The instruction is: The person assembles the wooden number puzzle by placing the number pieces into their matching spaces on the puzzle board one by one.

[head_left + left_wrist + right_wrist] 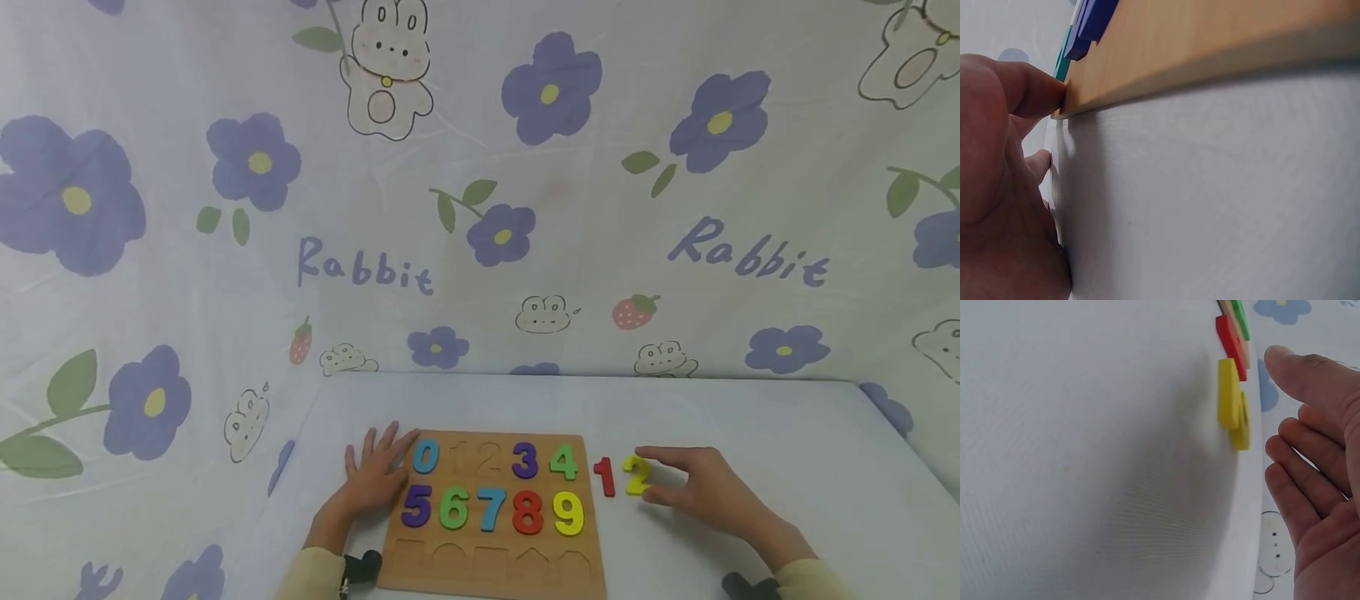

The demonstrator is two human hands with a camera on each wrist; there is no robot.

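A wooden number board (470, 540) lies on the white table. My left hand (375, 473) rests at its upper left corner, fingers spread, and in the left wrist view the thumb (1038, 94) touches the board's edge. Right of the board lie a red number 1 (606, 479) and a yellow number 2 (636, 489). My right hand (705, 487) is beside the 2, thumb and index finger parted around its right side. In the right wrist view a gap shows between the fingers and the yellow 2 (1228, 394).
Colored numbers fill most of the board's slots, among them the blue 0 (426, 457) and yellow 9 (567, 513). Empty outlines of 1 and 2 show in the top row, and shape recesses (491, 560) along the bottom. A patterned curtain (480, 167) hangs behind the table.
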